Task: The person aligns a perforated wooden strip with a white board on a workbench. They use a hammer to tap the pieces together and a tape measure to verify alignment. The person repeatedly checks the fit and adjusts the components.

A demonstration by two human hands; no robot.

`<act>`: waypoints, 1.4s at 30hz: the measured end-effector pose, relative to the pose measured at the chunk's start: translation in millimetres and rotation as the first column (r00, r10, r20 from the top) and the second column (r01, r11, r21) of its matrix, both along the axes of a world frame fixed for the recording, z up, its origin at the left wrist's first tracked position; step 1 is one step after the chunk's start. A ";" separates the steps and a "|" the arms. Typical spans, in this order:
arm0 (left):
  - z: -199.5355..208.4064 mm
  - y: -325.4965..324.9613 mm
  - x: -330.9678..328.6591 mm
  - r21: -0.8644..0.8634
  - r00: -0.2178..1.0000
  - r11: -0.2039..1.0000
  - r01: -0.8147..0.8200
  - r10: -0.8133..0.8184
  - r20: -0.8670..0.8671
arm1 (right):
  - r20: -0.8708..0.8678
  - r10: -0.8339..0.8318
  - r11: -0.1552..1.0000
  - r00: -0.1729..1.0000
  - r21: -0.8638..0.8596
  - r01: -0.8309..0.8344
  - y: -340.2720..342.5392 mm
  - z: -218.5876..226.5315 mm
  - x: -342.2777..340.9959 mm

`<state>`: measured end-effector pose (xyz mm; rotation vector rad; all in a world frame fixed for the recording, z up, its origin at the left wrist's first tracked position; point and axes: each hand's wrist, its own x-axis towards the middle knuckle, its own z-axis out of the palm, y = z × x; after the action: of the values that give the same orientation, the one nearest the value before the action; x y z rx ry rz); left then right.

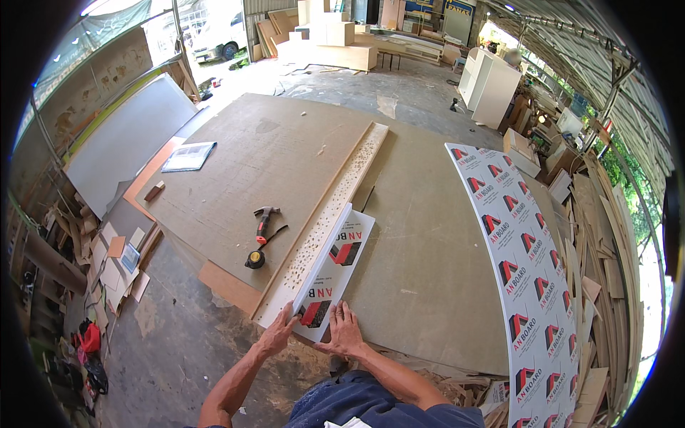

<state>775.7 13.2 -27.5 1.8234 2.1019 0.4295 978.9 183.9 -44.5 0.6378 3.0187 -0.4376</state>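
A short white board piece with red and black print lies on the large brown sheet, a raised white strip along its left side. That side sits against a long, narrow speckled board with a brown edge. My left hand rests at the near end of the white strip, fingers stretched forward. My right hand lies on the near right corner of the printed piece, fingers spread; neither hand is closed around anything. To the left lie a claw hammer and a tape measure.
The large brown sheet spans the work surface. A long printed white panel lies along its right side. An open booklet and a small brown block are at the left. Wood offcuts pile up at right.
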 end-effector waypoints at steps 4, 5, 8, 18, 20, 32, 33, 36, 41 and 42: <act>-3.0 -0.6 -2.2 0.001 1.000 1.000 -0.001 0.000 0.013 | 0.007 0.003 1.000 1.000 -0.009 -0.003 -0.3 0.5 -1.7; -4.0 -0.9 -2.5 0.000 1.000 1.000 0.000 0.000 0.014 | 0.006 0.004 1.000 1.000 -0.008 -0.004 -0.2 0.9 -1.3; -2.3 0.3 -1.5 -0.003 1.000 1.000 0.000 0.000 0.017 | 0.002 0.000 1.000 1.000 -0.010 0.000 -0.1 1.8 -0.2; -3.4 -0.5 -0.9 -0.016 1.000 1.000 -0.010 0.010 0.014 | -0.036 -0.009 1.000 0.999 -0.018 0.008 0.0 -1.7 -0.6; -4.3 -1.1 -0.9 -0.010 1.000 1.000 -0.014 0.014 0.013 | -0.040 -0.013 0.999 0.999 -0.032 0.011 -0.9 1.0 -0.4; 5.2 0.2 1.4 0.002 1.000 1.000 -0.012 0.012 -0.006 | -0.040 -0.023 0.998 0.999 -0.052 0.021 -2.2 6.3 -0.7; 4.5 0.5 1.5 0.007 1.000 1.000 -0.011 0.011 -0.007 | -0.034 -0.022 0.998 0.999 -0.055 0.020 -1.9 6.6 -0.7; 3.9 1.0 1.9 0.006 1.000 1.000 -0.010 0.010 -0.010 | 0.003 -0.015 0.999 1.000 -0.040 0.015 -1.7 5.2 -1.2; 4.9 0.8 2.2 -0.004 1.000 1.000 -0.008 0.008 -0.006 | -0.010 -0.013 0.999 1.000 -0.040 0.013 -1.1 3.7 -1.0; 3.3 0.7 1.3 0.006 1.000 1.000 -0.003 0.003 -0.009 | -0.014 -0.014 0.999 1.000 -0.042 0.013 -1.2 3.9 -0.8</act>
<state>777.0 13.9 -24.2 1.8282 2.1118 0.4296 978.1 182.7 -40.6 0.6558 3.0114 -0.5061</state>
